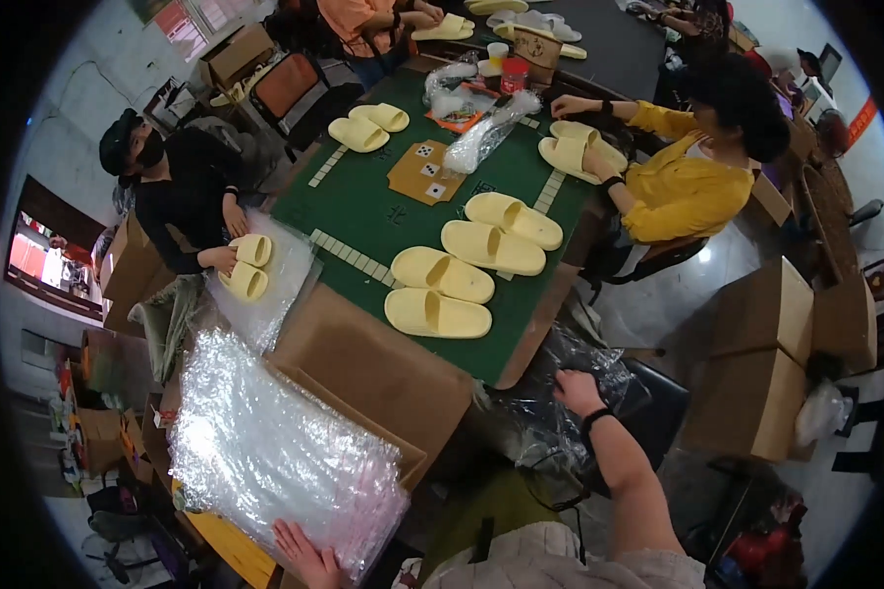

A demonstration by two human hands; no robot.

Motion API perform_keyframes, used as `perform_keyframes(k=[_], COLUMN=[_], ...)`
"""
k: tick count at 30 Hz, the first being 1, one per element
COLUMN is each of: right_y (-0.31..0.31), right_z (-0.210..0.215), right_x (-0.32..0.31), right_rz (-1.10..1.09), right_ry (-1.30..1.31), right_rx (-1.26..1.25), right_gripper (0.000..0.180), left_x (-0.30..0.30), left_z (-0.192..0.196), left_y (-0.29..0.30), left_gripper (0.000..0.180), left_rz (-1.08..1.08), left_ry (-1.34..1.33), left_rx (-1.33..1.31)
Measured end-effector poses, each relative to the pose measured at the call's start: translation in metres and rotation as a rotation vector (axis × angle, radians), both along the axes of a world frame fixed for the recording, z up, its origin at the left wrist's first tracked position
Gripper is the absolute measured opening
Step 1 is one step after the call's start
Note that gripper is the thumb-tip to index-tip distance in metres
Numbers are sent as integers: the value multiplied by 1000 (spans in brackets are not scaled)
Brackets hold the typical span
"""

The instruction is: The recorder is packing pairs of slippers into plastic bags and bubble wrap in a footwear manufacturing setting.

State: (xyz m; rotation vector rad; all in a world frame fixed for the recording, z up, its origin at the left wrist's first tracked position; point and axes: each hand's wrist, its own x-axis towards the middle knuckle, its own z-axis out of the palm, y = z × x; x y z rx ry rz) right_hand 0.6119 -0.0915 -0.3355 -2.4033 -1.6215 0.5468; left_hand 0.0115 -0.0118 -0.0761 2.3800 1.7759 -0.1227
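Note:
My left hand [307, 557] lies with fingers spread on the lower edge of a thick stack of clear plastic bags [275, 442]. My right hand [580, 392] reaches out past the table's near right corner, its fingers curled. Crumpled clear plastic film [550, 417] lies beneath and around it, over a black chair seat [660, 402]; whether the fingers grip that film is hidden. Ahead, on the green table top [349, 211], two pairs of pale yellow slide sandals are lined up, with the nearest slide [437, 313] by the front edge.
An open cardboard box [363, 383] stands between the bags and the table. At left a person in black [192, 187] handles a yellow pair on plastic; at right a person in yellow [692, 187] handles another. Large cartons [751, 363] stand at right. Plastic packets [491, 133] lie farther back.

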Motion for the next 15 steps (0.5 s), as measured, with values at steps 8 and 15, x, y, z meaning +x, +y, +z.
perform_keyframes(k=[8,15], right_y=[76,58], right_z=[-100,-29], right_x=[-7,-27], right_rz=[-249,-22], right_ry=[344,280], right_rx=[32,419], right_gripper=[31,34], left_x=[0,-6], left_z=[-15,-7], left_y=[3,-1], left_gripper=[74,76], left_rz=[-42,-4], left_ry=[-69,-43], left_rx=[12,28])
